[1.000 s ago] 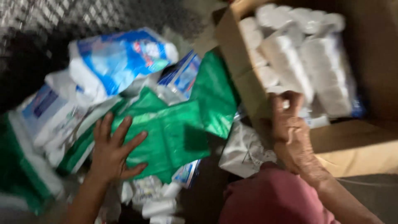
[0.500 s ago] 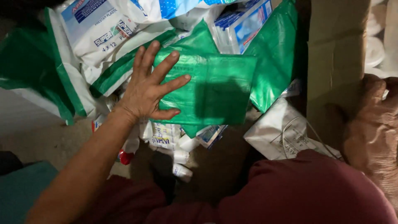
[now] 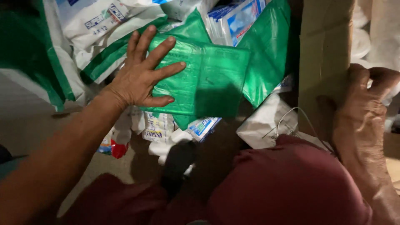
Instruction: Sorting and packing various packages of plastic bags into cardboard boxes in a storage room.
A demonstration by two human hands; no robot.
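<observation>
Cardboard box (image 3: 323, 62) stands at right, its near wall upright, white rolls (image 3: 360, 41) partly visible inside; right hand (image 3: 360, 108) is curled over the wall's top edge, gripping it. A heap of white-and-green plastic packages (image 3: 96, 29) fills the upper left, and on it lies a flat folded green plastic bag (image 3: 208, 79), overlapping a second green bag (image 3: 266, 50) toward the box. Left hand (image 3: 141, 75) lies flat, fingers spread, palm pressing the folded bag's left edge, grasping nothing.
</observation>
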